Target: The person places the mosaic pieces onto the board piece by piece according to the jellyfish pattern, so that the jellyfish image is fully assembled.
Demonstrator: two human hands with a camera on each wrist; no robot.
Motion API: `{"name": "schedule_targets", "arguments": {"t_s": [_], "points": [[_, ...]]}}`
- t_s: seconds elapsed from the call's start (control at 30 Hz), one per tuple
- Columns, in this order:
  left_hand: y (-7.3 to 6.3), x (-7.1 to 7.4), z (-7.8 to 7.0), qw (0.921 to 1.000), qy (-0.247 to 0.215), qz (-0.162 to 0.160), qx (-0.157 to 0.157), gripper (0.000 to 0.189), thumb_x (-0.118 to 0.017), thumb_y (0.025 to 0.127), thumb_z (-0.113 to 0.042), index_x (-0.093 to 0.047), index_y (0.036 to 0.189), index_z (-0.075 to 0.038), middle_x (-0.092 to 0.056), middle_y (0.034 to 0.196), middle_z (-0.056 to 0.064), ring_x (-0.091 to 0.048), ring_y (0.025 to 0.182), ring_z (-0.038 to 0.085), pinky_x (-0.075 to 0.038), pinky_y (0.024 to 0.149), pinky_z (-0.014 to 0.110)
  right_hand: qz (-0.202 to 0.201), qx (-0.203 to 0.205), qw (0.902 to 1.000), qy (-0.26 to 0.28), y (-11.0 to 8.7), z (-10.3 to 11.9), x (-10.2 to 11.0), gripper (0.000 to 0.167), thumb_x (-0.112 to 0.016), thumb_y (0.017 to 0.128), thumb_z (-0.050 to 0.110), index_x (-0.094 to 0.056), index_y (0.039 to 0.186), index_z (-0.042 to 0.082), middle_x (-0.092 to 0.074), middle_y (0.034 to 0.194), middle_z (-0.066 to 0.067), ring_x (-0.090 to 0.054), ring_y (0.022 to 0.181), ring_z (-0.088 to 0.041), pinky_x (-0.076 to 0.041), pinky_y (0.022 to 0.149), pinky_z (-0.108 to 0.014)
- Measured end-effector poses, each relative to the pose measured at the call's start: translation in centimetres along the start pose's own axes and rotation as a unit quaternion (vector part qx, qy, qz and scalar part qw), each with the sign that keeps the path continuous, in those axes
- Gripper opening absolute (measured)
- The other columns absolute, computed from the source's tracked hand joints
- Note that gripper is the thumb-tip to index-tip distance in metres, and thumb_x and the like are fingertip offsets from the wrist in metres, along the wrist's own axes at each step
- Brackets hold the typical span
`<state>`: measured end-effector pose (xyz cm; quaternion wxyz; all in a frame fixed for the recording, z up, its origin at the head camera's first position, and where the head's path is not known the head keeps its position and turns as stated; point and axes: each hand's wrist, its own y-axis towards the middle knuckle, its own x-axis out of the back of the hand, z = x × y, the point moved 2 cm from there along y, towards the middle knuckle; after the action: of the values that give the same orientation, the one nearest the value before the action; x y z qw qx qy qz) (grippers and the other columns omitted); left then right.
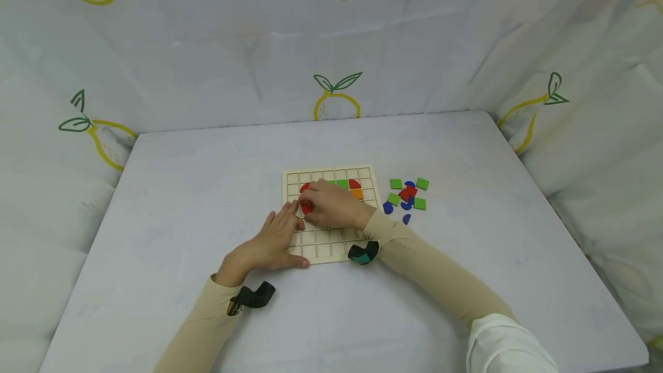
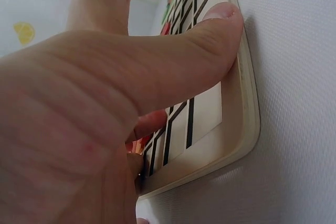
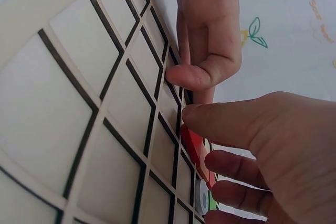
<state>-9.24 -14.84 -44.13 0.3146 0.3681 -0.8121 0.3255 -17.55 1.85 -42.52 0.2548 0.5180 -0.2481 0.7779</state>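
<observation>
At the board [image 1: 322,250], the left hand [image 1: 271,245] rests spread; whether the right hand [image 1: 336,203] pinches a red piece [image 1: 307,209], one cannot tell; its brushing might shift the orange piece [image 1: 357,194].

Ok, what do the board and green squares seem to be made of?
Board: likely matte wood, from its pale tan tone and dark, scorched-looking cell edges. Green squares: perhaps painted wood or plastic, evenly coloured; too small to tell which.

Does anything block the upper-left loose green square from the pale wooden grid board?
Nothing visible does: only white tabletop separates that loose green square from the pale wooden grid board. The right hand, though, covers part of the board.
</observation>
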Motion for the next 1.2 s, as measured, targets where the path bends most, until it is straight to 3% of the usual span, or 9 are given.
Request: {"name": "schedule_targets", "arguments": {"t_s": [0.63, 1.2], "points": [[0.01, 0.00, -0.04, 1.0000, -0.001, 0.001, 0.000, 0.063, -0.082, 0.084, -0.042, -0.044, 0.122, -0.010, 0.001, 0.171, 0.022, 0.005, 0.160, 0.037, -0.003, 0.125, 0.065, 0.006, 0.025, 0.9997, 0.002, -0.15, 0.07, 0.33, 0.032, -0.068, 0.097, 0.024, -0.071, 0.127, 0.016, -0.068, 0.112, 0.000, -0.056, 0.102, -0.017, -0.051, 0.091, -0.030], [0.04, 0.02, -0.03, 1.0000, -0.004, 0.001, 0.000, 0.064, -0.082, 0.083, -0.042, -0.045, 0.122, -0.008, 0.001, 0.171, 0.022, 0.005, 0.160, 0.037, -0.003, 0.125, 0.065, 0.024, 0.011, 0.9996, 0.013, -0.41, -0.14, 0.81, 0.034, -0.068, 0.097, 0.020, -0.068, 0.131, 0.018, -0.067, 0.114, 0.000, -0.054, 0.100, -0.018, -0.050, 0.085, -0.030]]}}
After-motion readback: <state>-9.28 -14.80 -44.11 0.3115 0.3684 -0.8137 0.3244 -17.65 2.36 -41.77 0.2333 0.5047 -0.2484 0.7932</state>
